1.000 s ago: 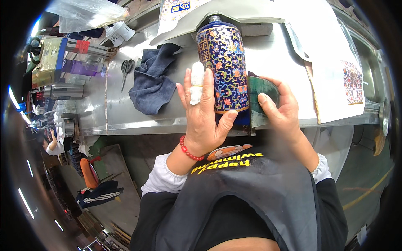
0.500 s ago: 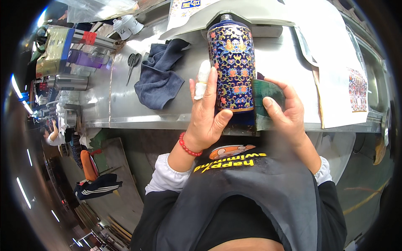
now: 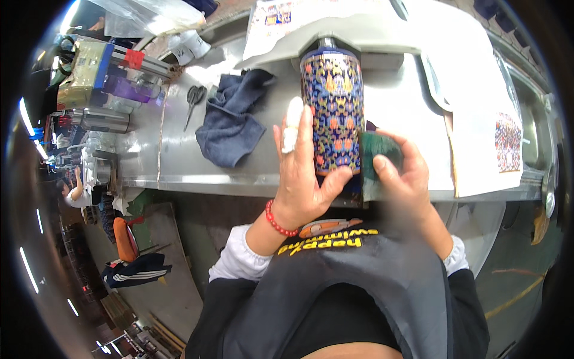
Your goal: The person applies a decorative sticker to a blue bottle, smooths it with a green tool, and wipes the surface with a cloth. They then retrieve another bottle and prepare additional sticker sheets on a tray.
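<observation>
A dark blue cylindrical bottle point(image 3: 338, 113) with an ornate multicoloured pattern lies with its neck pointing away from me. My left hand point(image 3: 302, 173) rests along its left side, fingers stretched out and the thumb near its lower end. One finger of that hand has a white wrapping, and a red bead bracelet circles the wrist. In my right hand point(image 3: 409, 170) is a flat green scraper point(image 3: 376, 158), gripped between thumb and fingers. Its straight edge sits against the bottle's right side. The fingertips behind the scraper are partly hidden.
On the metal table point(image 3: 179, 152) to the left lie a crumpled grey-blue cloth point(image 3: 230, 122) and black scissors point(image 3: 193, 102). White sheets with printed patterns point(image 3: 508, 143) cover the right. A metal bracket point(image 3: 397, 39) stands beyond the bottle. Clear containers point(image 3: 134, 84) stand far left.
The view has shifted, so the table and bottle appear lower. The bottle's visible pattern differs slightly, as if turned a little. Both hands keep nearly the same places on it.
</observation>
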`<control>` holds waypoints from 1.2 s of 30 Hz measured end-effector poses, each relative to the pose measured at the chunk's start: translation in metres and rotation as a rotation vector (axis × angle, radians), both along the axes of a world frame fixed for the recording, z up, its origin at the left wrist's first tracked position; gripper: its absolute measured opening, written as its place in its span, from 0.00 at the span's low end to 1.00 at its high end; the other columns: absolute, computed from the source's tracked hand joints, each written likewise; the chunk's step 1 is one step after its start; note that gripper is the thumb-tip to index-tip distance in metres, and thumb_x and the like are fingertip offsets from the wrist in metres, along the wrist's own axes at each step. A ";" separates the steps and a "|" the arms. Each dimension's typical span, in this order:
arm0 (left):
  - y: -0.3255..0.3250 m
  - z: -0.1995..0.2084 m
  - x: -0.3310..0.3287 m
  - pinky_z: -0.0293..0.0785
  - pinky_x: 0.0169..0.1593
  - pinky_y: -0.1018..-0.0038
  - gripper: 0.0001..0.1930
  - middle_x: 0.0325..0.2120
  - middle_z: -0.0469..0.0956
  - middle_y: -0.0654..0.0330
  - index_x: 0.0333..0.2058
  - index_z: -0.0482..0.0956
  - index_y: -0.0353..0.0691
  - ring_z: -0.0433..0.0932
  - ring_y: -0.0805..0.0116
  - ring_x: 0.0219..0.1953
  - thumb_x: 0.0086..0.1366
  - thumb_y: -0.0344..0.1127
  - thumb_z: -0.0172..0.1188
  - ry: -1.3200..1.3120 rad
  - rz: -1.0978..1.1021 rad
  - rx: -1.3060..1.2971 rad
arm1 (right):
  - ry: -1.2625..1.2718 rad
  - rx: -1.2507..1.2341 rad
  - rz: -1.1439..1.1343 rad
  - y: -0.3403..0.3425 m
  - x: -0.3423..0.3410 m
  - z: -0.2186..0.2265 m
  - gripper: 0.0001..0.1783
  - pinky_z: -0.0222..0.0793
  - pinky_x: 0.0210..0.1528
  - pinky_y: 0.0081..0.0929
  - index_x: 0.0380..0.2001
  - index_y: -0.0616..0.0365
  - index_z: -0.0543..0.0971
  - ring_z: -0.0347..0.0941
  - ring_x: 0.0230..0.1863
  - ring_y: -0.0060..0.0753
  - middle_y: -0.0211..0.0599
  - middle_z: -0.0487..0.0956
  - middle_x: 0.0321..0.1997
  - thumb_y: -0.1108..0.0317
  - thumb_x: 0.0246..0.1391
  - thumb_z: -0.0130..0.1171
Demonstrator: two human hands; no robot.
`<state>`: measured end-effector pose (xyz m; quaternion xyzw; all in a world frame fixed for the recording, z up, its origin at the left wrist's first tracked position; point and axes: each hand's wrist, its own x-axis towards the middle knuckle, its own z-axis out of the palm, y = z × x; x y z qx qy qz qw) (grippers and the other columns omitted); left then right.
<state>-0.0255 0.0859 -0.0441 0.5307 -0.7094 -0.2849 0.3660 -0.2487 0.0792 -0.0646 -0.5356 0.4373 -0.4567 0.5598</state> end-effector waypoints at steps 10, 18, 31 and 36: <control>0.000 0.009 0.006 0.31 0.71 0.37 0.58 0.67 0.59 0.36 0.71 0.50 0.26 0.54 0.35 0.71 0.52 0.53 0.74 -0.442 0.027 -0.373 | 0.623 -0.699 0.209 -0.072 -0.008 0.063 0.16 0.64 0.44 0.36 0.43 0.54 0.80 0.76 0.36 0.41 0.37 0.79 0.37 0.73 0.49 0.67; -0.005 0.013 0.006 0.32 0.71 0.35 0.56 0.65 0.64 0.39 0.69 0.56 0.28 0.57 0.36 0.69 0.51 0.56 0.75 -0.399 0.069 -0.353 | 0.544 -0.897 0.486 -0.099 0.029 0.126 0.10 0.62 0.39 0.39 0.34 0.50 0.81 0.73 0.27 0.32 0.29 0.71 0.25 0.71 0.45 0.67; -0.009 0.004 0.015 0.38 0.70 0.35 0.59 0.65 0.61 0.34 0.70 0.52 0.27 0.58 0.29 0.68 0.52 0.60 0.73 -0.335 0.034 -0.343 | 0.546 -0.833 -0.001 -0.122 0.025 0.102 0.16 0.68 0.42 0.34 0.42 0.56 0.83 0.75 0.33 0.35 0.34 0.77 0.30 0.75 0.46 0.67; -0.010 0.010 0.013 0.38 0.67 0.27 0.59 0.67 0.63 0.47 0.70 0.55 0.34 0.58 0.34 0.69 0.43 0.49 0.78 -0.359 0.045 -0.345 | 0.371 -1.002 0.708 -0.088 0.020 0.102 0.16 0.63 0.45 0.37 0.38 0.50 0.84 0.72 0.33 0.35 0.28 0.70 0.30 0.72 0.41 0.68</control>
